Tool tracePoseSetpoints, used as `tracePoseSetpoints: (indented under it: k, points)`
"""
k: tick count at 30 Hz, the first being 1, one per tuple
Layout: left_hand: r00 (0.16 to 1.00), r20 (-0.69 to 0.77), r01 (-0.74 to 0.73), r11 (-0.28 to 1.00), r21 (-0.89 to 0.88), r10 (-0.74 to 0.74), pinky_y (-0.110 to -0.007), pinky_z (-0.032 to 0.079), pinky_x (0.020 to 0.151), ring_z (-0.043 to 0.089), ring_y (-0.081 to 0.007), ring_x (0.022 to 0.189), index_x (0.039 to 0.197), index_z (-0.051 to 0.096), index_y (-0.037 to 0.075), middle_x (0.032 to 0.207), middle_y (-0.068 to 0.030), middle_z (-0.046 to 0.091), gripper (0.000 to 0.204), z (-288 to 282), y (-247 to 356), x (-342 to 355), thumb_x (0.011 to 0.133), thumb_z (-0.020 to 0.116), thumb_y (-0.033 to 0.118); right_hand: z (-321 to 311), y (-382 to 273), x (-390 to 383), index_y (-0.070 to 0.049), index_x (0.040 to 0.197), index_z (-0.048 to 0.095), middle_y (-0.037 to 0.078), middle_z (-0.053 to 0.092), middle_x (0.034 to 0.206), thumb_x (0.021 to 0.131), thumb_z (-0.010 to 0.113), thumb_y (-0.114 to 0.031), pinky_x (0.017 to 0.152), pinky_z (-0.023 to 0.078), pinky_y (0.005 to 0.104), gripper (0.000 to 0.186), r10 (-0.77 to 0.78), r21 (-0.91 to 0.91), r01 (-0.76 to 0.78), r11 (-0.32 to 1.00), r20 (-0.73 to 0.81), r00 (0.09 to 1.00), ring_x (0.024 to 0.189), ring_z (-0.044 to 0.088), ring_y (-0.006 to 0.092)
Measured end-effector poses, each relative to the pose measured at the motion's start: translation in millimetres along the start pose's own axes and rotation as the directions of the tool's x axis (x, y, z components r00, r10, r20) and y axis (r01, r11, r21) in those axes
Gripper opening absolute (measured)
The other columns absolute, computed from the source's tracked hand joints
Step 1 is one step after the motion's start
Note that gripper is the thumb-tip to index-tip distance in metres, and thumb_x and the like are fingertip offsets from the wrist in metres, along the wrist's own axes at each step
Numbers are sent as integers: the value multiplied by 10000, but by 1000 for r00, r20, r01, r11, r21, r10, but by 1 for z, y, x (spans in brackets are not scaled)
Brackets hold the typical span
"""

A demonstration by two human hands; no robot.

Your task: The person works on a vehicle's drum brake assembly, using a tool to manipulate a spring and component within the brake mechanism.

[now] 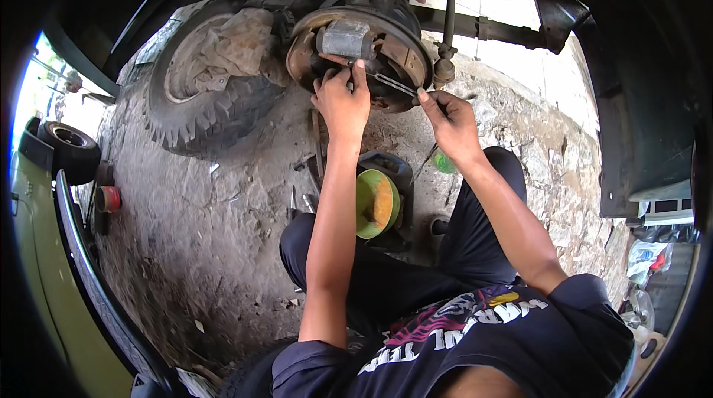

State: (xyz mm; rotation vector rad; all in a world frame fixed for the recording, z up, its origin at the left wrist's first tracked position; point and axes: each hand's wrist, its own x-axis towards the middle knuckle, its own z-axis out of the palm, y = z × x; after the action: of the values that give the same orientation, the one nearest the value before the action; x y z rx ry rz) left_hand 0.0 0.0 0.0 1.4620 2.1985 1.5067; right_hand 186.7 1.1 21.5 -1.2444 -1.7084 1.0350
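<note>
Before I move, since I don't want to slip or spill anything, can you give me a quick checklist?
1. Right hand grips the thin metal piece: ok.
2. Left hand at the rusty wheel brake, just below the grey cylinder: ok.
3. Inner end of the metal piece secured: cannot tell.
4. Green bowl open side up, apart from both hands: ok.
5. Hands protected: not ok, both are bare.

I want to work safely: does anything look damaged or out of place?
The brake assembly by the left hand looks rusty: its metal is brown and stained. A crumpled cloth lies bunched on the big wheel, oddly placed.
</note>
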Motion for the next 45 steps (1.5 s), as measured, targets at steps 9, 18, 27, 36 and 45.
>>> tracePoseSetpoints:
  k: [9,18,27,36,45]
  points:
    - [919,295,385,755,-531,-261,-274,457,542,618,-159,651,1002,668,-41,786,-96,662,313,8,23,-34,944,599,259,-11,11,2,13,729,615,-26,462,555,948,606,-307,494,325,273,388,-33,-13,33,999,23,999,546,374,67]
    - [990,63,142,906,-398,-128,-419,485,626,637,-355,672,928,616,-69,749,-223,640,256,25,40,-36,937,533,173,-22,22,8,-13,609,521,-22,418,489,906,663,-297,450,287,279,435,-69,-64,74,995,79,994,495,352,69]
    - [998,11,67,977,-201,-66,-548,450,702,589,-500,793,877,569,-69,758,-315,609,233,24,63,-41,910,489,148,-23,27,2,7,638,532,9,396,497,908,652,-239,447,283,293,384,-182,-64,185,981,47,982,505,330,71]
    - [993,45,120,960,-253,-112,-528,462,698,597,-494,793,842,557,-76,750,-321,604,239,25,62,-43,887,517,155,-26,38,0,-1,647,535,-12,397,513,930,615,-238,453,264,283,378,-167,20,166,986,152,974,509,319,66]
    - [998,-1,57,914,-401,-62,-459,470,702,597,-484,827,925,581,-98,820,-317,608,198,34,44,-36,865,516,80,-52,58,-17,-89,677,492,-1,427,539,971,504,-429,423,305,258,449,-25,357,-911,205,933,360,431,392,115]
